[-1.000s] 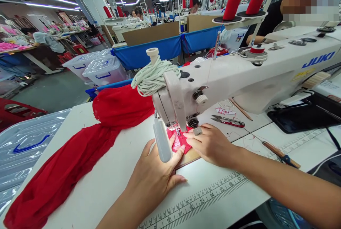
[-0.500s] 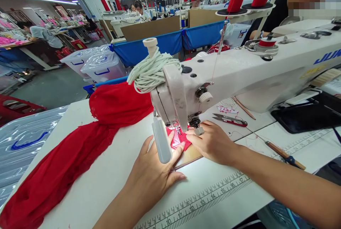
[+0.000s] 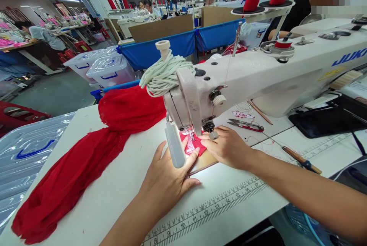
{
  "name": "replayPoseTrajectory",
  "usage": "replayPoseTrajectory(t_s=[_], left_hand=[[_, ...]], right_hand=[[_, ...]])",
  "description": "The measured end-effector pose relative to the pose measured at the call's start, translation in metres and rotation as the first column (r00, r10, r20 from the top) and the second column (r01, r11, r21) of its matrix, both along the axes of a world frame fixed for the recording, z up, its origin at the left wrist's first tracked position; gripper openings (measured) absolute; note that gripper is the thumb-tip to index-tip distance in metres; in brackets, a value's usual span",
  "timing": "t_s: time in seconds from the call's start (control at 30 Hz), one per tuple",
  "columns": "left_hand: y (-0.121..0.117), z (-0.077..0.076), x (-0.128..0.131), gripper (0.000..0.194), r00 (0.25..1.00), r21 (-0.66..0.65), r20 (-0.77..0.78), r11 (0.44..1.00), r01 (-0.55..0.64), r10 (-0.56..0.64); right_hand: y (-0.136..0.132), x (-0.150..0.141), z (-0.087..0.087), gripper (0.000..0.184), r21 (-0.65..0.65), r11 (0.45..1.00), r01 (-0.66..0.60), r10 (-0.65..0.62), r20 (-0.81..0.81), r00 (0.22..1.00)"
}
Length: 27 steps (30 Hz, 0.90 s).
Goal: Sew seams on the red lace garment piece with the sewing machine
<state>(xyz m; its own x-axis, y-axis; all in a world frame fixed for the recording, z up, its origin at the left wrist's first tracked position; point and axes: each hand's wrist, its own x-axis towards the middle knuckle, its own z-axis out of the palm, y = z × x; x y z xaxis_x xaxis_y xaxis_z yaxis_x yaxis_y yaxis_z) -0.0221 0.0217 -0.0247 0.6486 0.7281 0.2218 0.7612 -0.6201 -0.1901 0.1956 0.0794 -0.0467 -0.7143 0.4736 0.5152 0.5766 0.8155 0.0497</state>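
Guiding the cloth (image 3: pixel 202 149), head view: it lies under the foot (image 3: pixel 192 136) of the machine (image 3: pixel 241 81). The left hand (image 3: pixel 162 185) is spread, fingertips on the cloth, gripping nothing. The right hand (image 3: pixel 232 148) has fingers partly bent at the right edge; whether they pinch it cannot be told. Best practice: apply light, even pressure, hold the cloth flat, and position fingertips clear of the needle.

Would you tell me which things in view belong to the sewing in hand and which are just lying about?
Apparently in use:
- sewing machine
- small red piece, under left hand and right hand

Apparently lying about:
- snips
- wooden-handled tool
- coiled pale cord
- long red cloth, though its link is unclear
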Motion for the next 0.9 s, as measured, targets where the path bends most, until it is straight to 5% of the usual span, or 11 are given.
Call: replayPoseTrajectory(t_s=[0.23, 0.47, 0.67, 0.9], left_hand=[[-0.002, 0.003, 0.003, 0.055, 0.999, 0.005, 0.054, 1.000, 0.001, -0.002], [0.010, -0.008, 0.010, 0.021, 0.935, 0.169, 0.353, 0.983, -0.074, 0.010], [0.012, -0.007, 0.014, 0.031, 0.867, -0.202, 0.466, 0.975, -0.091, 0.177], [0.017, -0.005, 0.017, 0.026, 0.609, -0.427, 0.715, 0.904, -0.009, 0.343]], right_hand=[[0.000, 0.000, 0.001, 0.022, 0.009, 1.000, 0.017, -0.017, 0.009, 1.000], [-0.003, -0.002, 0.006, 0.015, 0.058, 0.996, 0.067, -0.065, -0.031, 0.997], [-0.013, -0.005, 0.006, 0.022, -0.087, 0.995, 0.054, -0.055, -0.013, 0.998], [-0.007, -0.012, -0.005, 0.019, -0.198, 0.976, 0.088, -0.116, -0.132, 0.984]])
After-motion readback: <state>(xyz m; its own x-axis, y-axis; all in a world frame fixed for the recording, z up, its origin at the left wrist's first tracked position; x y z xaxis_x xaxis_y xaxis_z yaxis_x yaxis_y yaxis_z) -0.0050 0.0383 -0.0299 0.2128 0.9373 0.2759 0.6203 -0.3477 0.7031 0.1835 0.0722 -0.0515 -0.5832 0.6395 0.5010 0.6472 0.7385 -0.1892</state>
